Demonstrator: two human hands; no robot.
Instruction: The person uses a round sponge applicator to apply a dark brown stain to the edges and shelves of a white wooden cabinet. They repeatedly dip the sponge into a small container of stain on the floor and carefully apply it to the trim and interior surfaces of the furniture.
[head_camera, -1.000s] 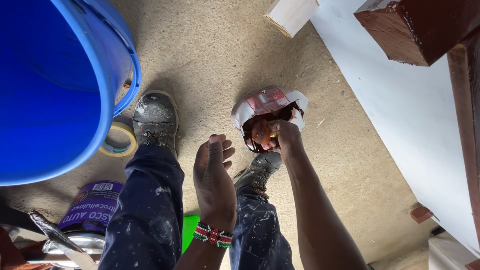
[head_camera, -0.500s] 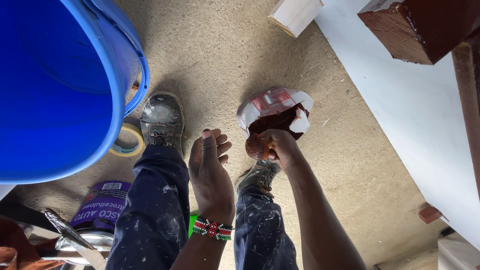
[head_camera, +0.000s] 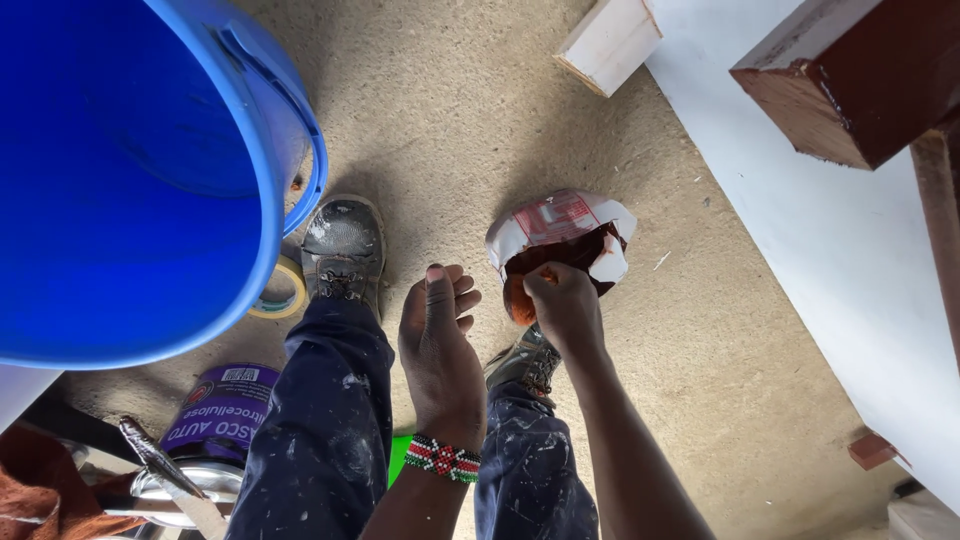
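Paper pouch (head_camera: 560, 232), torn open and lined with dark reddish-brown stuff, lies on the rough beige floor (head_camera: 470, 110) just ahead of the person's feet. The right hand (head_camera: 563, 305) is curled shut at the pouch's mouth, fingers pinched on what looks like an orange-brown wad (head_camera: 516, 298), though its exact nature is hard to tell. The left hand (head_camera: 440, 345) hangs just beside it, fingers loose and spread, holding nothing; a beaded wristband (head_camera: 443, 458) circles its wrist. Below are paint-flecked dark trousers (head_camera: 325, 440) and worn boots (head_camera: 342, 252). A big blue bucket (head_camera: 130, 180) fills the left, with a roll of tape (head_camera: 280, 290) at its edge and a purple-labelled tin (head_camera: 215, 415) nearer the camera. A white wall (head_camera: 820, 220) and a dark-red wooden block (head_camera: 850, 80) stand to the right.
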